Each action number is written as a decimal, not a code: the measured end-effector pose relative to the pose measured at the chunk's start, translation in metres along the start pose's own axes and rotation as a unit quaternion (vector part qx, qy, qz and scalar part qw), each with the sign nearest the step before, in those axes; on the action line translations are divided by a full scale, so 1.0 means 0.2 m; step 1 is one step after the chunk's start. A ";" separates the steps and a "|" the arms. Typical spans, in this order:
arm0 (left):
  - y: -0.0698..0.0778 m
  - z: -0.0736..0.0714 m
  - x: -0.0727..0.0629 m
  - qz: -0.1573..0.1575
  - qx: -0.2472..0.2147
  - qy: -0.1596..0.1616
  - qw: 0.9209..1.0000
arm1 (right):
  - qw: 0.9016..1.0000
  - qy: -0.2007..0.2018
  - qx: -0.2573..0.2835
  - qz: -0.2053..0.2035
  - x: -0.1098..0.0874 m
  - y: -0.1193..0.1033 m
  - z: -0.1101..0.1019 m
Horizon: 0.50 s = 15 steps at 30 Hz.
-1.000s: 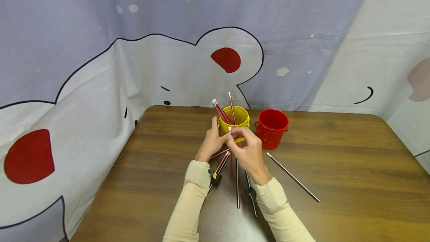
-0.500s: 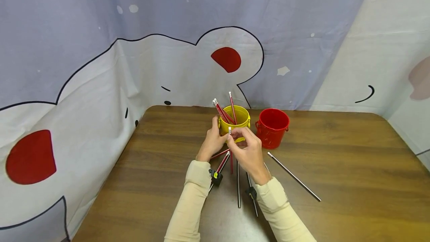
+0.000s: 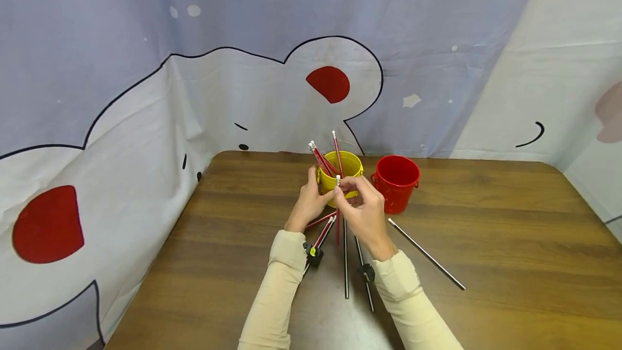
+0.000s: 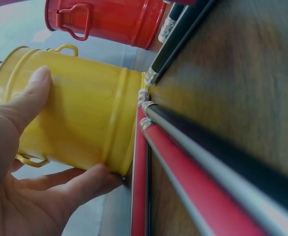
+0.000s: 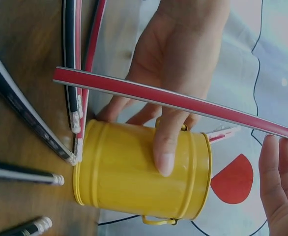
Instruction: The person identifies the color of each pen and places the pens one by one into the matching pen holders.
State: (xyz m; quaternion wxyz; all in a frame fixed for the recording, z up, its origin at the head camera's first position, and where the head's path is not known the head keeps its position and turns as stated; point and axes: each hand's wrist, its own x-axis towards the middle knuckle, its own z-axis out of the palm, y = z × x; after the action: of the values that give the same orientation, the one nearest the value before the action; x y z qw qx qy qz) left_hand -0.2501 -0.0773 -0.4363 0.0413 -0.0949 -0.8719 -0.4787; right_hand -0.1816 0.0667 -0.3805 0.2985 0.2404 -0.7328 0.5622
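My left hand grips a small yellow metal bucket, its thumb on the near wall and its fingers round the side. Several red pencils with white erasers lean inside this bucket. Just in front of it, my right hand pinches a red pencil near the eraser end. That pencil hangs upright, eraser up, and its lower end is above the table in the right wrist view. Against the bucket's base lie the eraser ends of red pencils and a black pencil.
A red bucket stands to the right of the yellow one. Black pencils lie on the wooden table under my forearms, and another black pencil lies farther right. A patterned cloth hangs behind the table.
My right hand has shifted slightly right and up, carrying the pinched pencil with it. My left hand stays on the yellow bucket, and the pencils on the table have not moved.
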 end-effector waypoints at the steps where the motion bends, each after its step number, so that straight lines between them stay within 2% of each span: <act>1: 0.00 0.00 0.00 -0.001 -0.002 0.001 1.000 | 1.000 0.004 0.000 -0.004 0.01 0.00 0.00; 7: 0.00 0.01 0.00 0.000 -0.019 0.003 1.000 | 1.000 0.021 -0.004 -0.020 0.07 -0.01 -0.03; 15: 0.00 0.01 0.00 -0.003 -0.030 -0.007 1.000 | 0.999 0.026 -0.023 -0.029 0.20 -0.19 -0.05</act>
State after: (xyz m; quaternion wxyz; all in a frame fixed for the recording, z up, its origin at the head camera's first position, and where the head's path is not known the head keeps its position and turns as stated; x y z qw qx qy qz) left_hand -0.2504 -0.0760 -0.4362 0.0305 -0.0967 -0.8576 -0.5042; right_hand -0.1809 0.0667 -0.3241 0.3393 0.2400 -0.7298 0.5428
